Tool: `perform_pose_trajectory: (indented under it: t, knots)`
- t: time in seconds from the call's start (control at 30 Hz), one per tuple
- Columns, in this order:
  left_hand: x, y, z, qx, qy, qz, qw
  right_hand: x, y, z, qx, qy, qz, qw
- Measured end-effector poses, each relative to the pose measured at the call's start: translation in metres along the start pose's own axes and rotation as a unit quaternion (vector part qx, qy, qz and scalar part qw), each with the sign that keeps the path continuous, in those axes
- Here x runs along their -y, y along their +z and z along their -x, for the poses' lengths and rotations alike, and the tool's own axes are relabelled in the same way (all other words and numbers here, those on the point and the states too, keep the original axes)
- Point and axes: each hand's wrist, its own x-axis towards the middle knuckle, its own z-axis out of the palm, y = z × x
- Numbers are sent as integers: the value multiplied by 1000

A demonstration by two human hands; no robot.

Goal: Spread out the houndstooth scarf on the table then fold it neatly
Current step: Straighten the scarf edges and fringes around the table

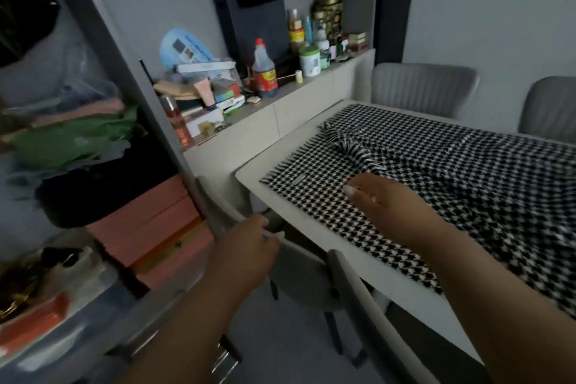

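The black-and-white houndstooth scarf (pixel 442 171) lies spread over the white table (pixel 249 176), its fringed end near the table's left edge. One fringed part is bunched up in a fold (pixel 355 150) near the middle. My right hand (pixel 383 203) rests flat on the scarf just in front of that fold, fingers straight. My left hand (pixel 249 246) hovers off the table's left corner, above a chair, fingers loosely curled and holding nothing.
A grey chair (pixel 311 274) stands tucked at the table's near left corner, and two more chairs (pixel 424 87) at the far side. A cluttered counter (pixel 280 97) with bottles and boxes runs behind. Shelves with boxes (pixel 149 221) stand at left.
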Motion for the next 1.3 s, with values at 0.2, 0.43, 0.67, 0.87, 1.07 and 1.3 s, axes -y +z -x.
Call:
perform_pose_trajectory:
  t: [0.2,0.43,0.67,0.87,1.07,1.3]
  knots:
    - [30,-16,-78,43,52,28,997,10,23,-35,-20,87,34,995]
    - [47,-4,-160,77,92,16,993,-5,45,-87,-9,169,53,984]
    - [49,16,-241,102,118,-17,988,-65,65,-159,20,268,25,963]
    - [52,56,-302,131,145,-53,979,-125,87,-211,59,342,18,938]
    - [78,108,-341,212,152,-109,959,-175,110,-243,82,380,14,921]
    - [124,144,-379,355,142,-160,910,-200,128,-273,130,386,111,907]
